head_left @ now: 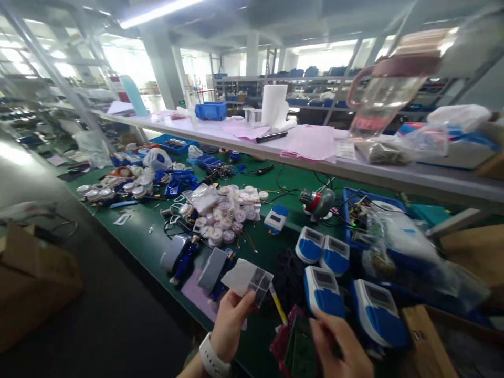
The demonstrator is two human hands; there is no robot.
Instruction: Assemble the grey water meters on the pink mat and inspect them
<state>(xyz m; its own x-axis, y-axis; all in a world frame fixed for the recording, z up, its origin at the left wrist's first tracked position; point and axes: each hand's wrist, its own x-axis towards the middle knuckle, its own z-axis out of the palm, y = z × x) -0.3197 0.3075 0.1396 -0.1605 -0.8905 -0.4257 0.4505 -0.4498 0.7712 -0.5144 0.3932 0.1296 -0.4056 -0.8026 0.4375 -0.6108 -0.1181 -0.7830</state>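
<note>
My left hand point(230, 323), with a white watch on the wrist, is closed on a white plastic cover with small clear windows point(248, 279), held above the green bench point(145, 239). My right hand point(340, 344) is at the bottom edge, fingers curled around a stack of dark green and red circuit boards point(293, 344). A yellow-handled tool point(277, 305) lies between the two hands. Several blue and white meter housings point(325, 291) sit just beyond my right hand.
A heap of small round white parts point(228, 212) and blue parts cover the bench's middle and left. A red and grey tool point(317, 202), a blue bin with bags point(394, 236), a shelf with papers and a clear jug point(384, 100), and cardboard boxes point(31, 278) surround me.
</note>
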